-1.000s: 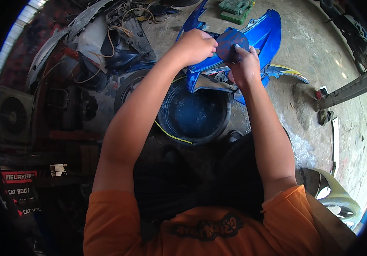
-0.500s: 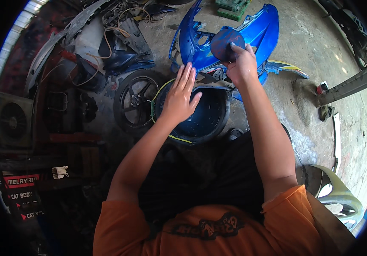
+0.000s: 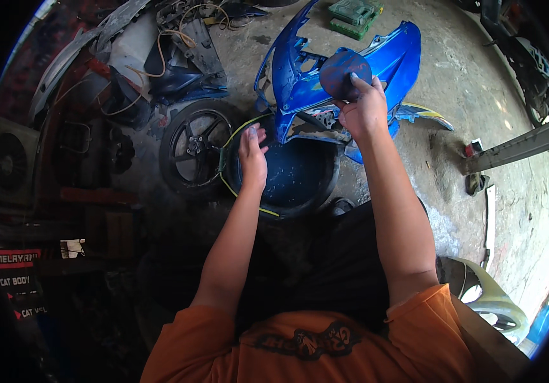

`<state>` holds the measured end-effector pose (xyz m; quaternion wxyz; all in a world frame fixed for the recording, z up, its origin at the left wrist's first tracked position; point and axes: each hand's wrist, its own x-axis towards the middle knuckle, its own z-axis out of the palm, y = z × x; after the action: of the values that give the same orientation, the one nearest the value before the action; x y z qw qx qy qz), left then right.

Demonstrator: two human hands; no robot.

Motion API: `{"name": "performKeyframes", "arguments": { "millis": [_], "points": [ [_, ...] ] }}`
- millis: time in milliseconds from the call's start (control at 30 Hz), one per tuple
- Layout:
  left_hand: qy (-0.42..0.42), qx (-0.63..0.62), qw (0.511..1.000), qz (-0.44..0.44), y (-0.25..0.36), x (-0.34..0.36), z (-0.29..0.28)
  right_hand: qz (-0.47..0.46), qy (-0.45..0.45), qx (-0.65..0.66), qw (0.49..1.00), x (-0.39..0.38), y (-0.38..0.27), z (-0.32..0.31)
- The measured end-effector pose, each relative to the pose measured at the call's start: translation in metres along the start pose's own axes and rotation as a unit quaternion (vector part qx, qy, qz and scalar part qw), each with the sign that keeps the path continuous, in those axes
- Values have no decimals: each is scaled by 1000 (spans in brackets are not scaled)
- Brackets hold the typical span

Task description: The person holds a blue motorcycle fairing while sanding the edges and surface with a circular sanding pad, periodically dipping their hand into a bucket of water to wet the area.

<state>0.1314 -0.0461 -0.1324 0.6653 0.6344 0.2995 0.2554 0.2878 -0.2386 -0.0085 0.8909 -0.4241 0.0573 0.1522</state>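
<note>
My right hand (image 3: 365, 110) grips a round, dark sandpaper disc (image 3: 338, 75) with reddish marks, thumb on its upper face. The disc is held over a blue motorcycle fairing (image 3: 394, 59); whether they touch cannot be made out. Below the fairing's near edge stands a dark round tub (image 3: 330, 188) with what looks like water inside. Over the tub's left side is my left hand (image 3: 253, 156), empty, its fingers slightly bent and apart. A yellow-green cord (image 3: 231, 182) runs along the tub's left rim.
Left of the tub lies a black spoked wheel (image 3: 195, 147), with dark body panels (image 3: 191, 80) and hoses behind it. A green case (image 3: 354, 16) sits beyond the fairing. To the right are a metal beam (image 3: 523, 143), a white strip (image 3: 490, 223) and a yellowish panel (image 3: 488, 290).
My left hand has drawn left and turned, from flat over the tub's middle to its left side with fingers bent. My right hand still holds the disc. The whole view has shifted slightly.
</note>
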Motion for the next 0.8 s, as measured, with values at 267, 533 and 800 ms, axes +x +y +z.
{"name": "performKeyframes", "arguments": {
  "millis": [267, 533, 800],
  "points": [
    [-168, 88, 981, 30, 85, -7, 35, -21, -56, 31, 998, 0, 1, -6],
    [-61, 101, 991, 65, 129, -3, 41, -15, -111, 66, 991, -21, -14, 9],
    [17, 67, 991, 114, 157, -16, 4, 30, -284, 80, 955, -68, -33, 46]
  ]
}}
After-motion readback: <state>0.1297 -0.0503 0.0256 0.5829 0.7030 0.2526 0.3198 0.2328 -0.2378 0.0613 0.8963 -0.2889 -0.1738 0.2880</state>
